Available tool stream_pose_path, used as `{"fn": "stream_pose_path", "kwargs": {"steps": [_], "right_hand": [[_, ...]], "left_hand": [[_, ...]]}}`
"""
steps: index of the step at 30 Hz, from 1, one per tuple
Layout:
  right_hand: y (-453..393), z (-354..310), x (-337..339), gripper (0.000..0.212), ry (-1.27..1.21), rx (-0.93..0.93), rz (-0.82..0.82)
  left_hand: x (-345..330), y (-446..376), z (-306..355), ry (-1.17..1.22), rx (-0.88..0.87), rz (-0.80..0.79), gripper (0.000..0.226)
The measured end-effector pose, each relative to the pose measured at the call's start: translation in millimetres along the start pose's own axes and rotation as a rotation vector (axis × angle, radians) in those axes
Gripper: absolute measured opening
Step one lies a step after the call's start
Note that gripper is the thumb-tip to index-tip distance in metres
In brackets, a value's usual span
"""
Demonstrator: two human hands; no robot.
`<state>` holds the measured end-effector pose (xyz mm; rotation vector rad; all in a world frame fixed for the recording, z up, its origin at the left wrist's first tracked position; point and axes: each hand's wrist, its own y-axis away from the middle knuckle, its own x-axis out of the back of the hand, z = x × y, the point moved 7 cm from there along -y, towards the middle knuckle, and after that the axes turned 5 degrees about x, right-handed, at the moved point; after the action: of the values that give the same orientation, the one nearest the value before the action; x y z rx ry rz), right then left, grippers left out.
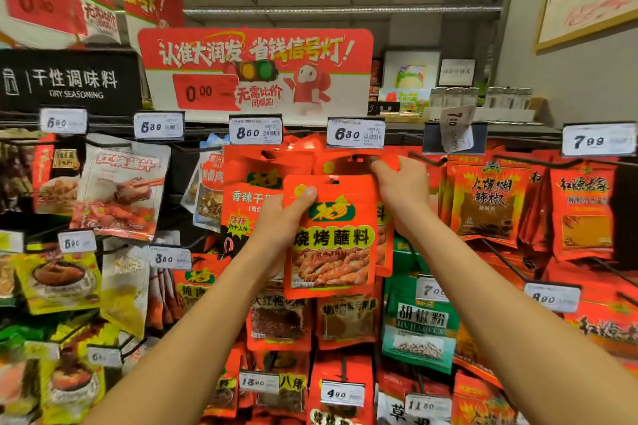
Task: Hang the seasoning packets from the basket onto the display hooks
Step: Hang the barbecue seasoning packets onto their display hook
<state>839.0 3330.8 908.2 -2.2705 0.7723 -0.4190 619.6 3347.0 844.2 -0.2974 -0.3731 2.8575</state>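
Seasoning packet, a glossy red plastic pouch point(331, 235) printed with yellow characters and a picture of grilled meat, sits upright in my left hand point(279, 221); my thumb lies across its upper left corner and my fingers curl behind it. Just above and to the right, my right hand point(402, 190) pinches the top edge of a second red packet point(345, 164) hanging behind the first one, its fingers at the hang hole directly under the white 6.30 price tag point(355, 133). More red pouches point(483, 197) hang on black hooks right of my right hand.
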Motion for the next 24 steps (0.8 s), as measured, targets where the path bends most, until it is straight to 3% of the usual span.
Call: {"fn": "stream_pose_path", "kwargs": {"steps": [4,8,12,16,21,24], "right_hand": [[-9.2,14.6,-7.1,0.034,0.196,-0.083,-0.076],[-5.3,28.8,-0.5,0.040,0.099,-0.235,-0.081],[0.3,22.6,8.8,0.039,-0.223,-0.129,-0.047],[-2.5,14.7,7.2,0.027,-0.061,-0.027,-0.092],[-9.2,24.4,4.2,0.044,0.040,-0.130,-0.093],[-7.0,20.3,2.8,0.036,0.084,-0.085,-0.077]], "left_hand": [[0.0,-6.3,1.0,-0.038,-0.015,0.012,0.018],[-11.3,-18.4,8.1,-0.038,-0.048,0.016,0.016],[-28.2,-32.6,15.7,0.003,-0.042,0.059,0.024],[-42.8,-44.2,18.1,0.002,-0.028,0.119,0.022],[-44.2,-48.8,16.9,-0.009,-0.030,0.164,0.025],[-38.7,-48.9,14.8,-0.030,-0.019,0.193,0.031]]}}
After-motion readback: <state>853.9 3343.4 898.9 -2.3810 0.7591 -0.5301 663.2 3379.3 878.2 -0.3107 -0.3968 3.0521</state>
